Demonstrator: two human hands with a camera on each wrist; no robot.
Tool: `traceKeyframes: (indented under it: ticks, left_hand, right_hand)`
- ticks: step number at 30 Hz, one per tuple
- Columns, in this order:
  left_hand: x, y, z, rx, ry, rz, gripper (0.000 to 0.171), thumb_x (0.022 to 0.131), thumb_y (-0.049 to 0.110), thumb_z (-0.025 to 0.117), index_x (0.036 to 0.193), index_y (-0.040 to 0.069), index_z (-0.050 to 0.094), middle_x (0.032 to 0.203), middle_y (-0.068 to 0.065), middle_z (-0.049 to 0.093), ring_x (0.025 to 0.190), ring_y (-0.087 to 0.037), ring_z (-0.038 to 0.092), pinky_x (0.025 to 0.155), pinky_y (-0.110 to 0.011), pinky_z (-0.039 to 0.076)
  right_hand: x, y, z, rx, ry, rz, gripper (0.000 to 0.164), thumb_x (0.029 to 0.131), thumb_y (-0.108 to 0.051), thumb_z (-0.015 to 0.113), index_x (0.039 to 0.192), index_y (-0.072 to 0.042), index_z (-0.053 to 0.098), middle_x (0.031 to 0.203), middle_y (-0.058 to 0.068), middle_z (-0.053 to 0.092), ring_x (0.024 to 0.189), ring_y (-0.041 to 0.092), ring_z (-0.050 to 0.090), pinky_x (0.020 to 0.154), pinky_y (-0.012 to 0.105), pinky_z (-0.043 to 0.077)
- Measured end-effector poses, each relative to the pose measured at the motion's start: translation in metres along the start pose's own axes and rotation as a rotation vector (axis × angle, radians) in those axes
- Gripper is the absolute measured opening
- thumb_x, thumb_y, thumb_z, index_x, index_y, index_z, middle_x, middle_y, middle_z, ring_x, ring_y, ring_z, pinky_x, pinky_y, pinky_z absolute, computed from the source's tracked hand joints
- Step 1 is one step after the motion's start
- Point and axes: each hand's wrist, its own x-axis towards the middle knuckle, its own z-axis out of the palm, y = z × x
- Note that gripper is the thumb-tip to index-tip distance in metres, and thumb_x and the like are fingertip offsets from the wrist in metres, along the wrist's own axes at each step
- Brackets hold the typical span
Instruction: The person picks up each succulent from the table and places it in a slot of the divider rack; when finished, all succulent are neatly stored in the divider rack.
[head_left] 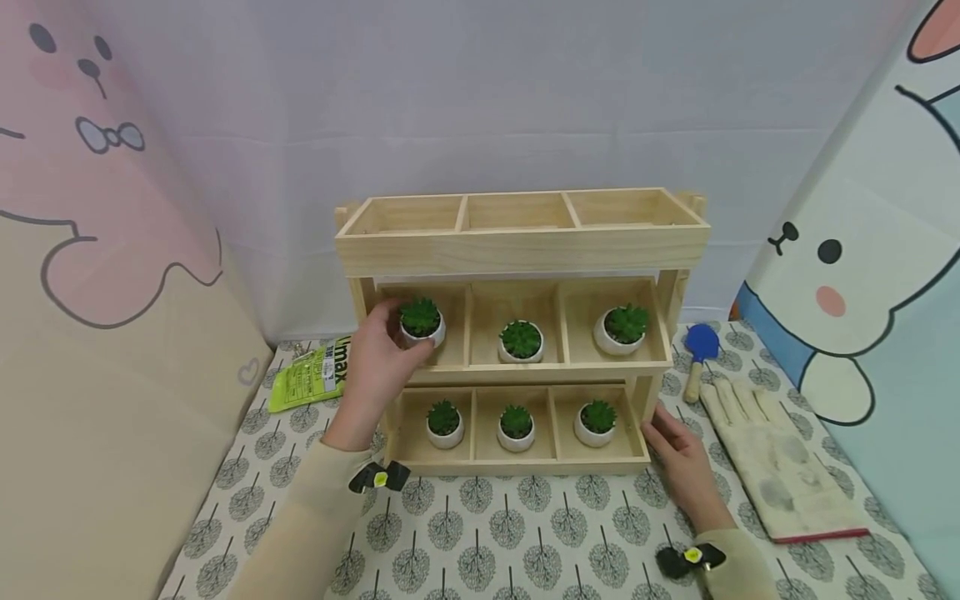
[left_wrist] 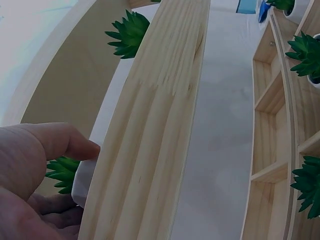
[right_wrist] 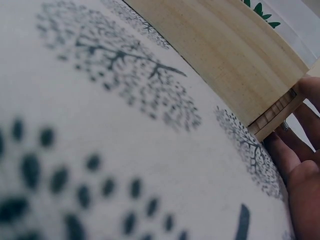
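Observation:
A wooden three-tier plant stand (head_left: pixel 521 254) is on the table, each tier split into three compartments. My left hand (head_left: pixel 382 350) grips a small succulent in a white pot (head_left: pixel 422 321) at the middle tier's left compartment. In the left wrist view, that pot (left_wrist: pixel 85 182) is partly hidden behind a wooden board, with thumb and fingers about it. My right hand (head_left: pixel 681 462) holds the stand's lower right end, its fingers (right_wrist: pixel 305 120) around the wooden corner. Two more potted succulents (head_left: pixel 521 340) stand in the middle tier, and three potted succulents (head_left: pixel 516 427) in the bottom tier.
Right of the stand lie a blue hand trowel (head_left: pixel 702 343) with a wooden handle and pale work gloves (head_left: pixel 783 467). A green packet (head_left: pixel 307 379) lies to the left. The patterned tablecloth (head_left: pixel 480 542) extends in front; printed curtains (head_left: pixel 487 100) enclose the table.

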Motion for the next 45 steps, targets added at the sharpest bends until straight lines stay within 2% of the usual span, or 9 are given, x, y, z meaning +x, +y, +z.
traceKeyframes:
  ticks: [5,14,19,24,37,45]
  left_hand:
    - [0.0022,0.0003,0.0007,0.039,0.001,-0.001,0.062,0.083,0.012,0.082,0.139,0.001,0.057,0.113,-0.014,0.065,0.092,-0.028,0.057,0.076,-0.039,0.048]
    - [0.0037,0.0016,0.0011,0.079,-0.022,-0.006,0.061,0.084,0.012,0.081,0.139,0.001,0.056,0.126,-0.017,0.063,0.107,-0.031,0.061,0.088,-0.048,0.053]
    - [0.0037,0.0009,0.0015,0.100,-0.021,0.004,0.061,0.084,0.013,0.081,0.138,0.002,0.056,0.126,-0.017,0.064,0.108,-0.032,0.062,0.089,-0.051,0.053]
    - [0.0029,0.0011,0.0013,0.100,-0.011,0.002,0.062,0.083,0.012,0.081,0.139,0.002,0.056,0.124,-0.017,0.064,0.104,-0.033,0.062,0.087,-0.051,0.053]
    - [0.0038,-0.0001,0.0016,0.123,-0.007,0.006,0.066,0.081,0.009,0.080,0.141,0.002,0.053,0.130,-0.020,0.063,0.117,-0.037,0.062,0.098,-0.055,0.052]
    - [0.0019,-0.0010,0.0002,0.105,-0.018,0.043,0.073,0.080,0.007,0.080,0.146,0.000,0.050,0.138,-0.020,0.059,0.124,-0.038,0.058,0.103,-0.055,0.049]
  right_hand:
    - [0.0004,0.0001,0.0001,0.001,-0.006,-0.009,0.057,0.109,-0.023,0.058,0.161,-0.009,0.039,0.158,0.028,0.039,0.125,-0.010,0.050,0.097,0.012,0.047]
    - [0.0011,0.0047,-0.0020,-0.028,-0.017,-0.007,0.058,0.109,-0.027,0.057,0.162,-0.015,0.038,0.159,0.024,0.040,0.127,-0.009,0.048,0.098,0.012,0.046]
    - [0.0018,0.0083,-0.0031,-0.035,-0.024,-0.003,0.058,0.109,-0.030,0.057,0.163,-0.019,0.037,0.160,0.023,0.040,0.128,-0.007,0.048,0.098,0.012,0.047]
    - [0.0024,0.0082,-0.0033,-0.020,-0.024,-0.002,0.058,0.109,-0.029,0.058,0.163,-0.019,0.038,0.160,0.022,0.040,0.128,-0.007,0.049,0.099,0.013,0.047]
    - [0.0017,0.0066,-0.0026,-0.013,-0.035,0.015,0.060,0.109,-0.031,0.058,0.163,-0.020,0.036,0.161,0.022,0.038,0.129,-0.006,0.047,0.098,0.013,0.047]
    - [0.0022,0.0060,-0.0030,-0.011,-0.029,0.011,0.060,0.109,-0.030,0.058,0.163,-0.017,0.036,0.161,0.023,0.038,0.129,-0.006,0.048,0.099,0.012,0.046]
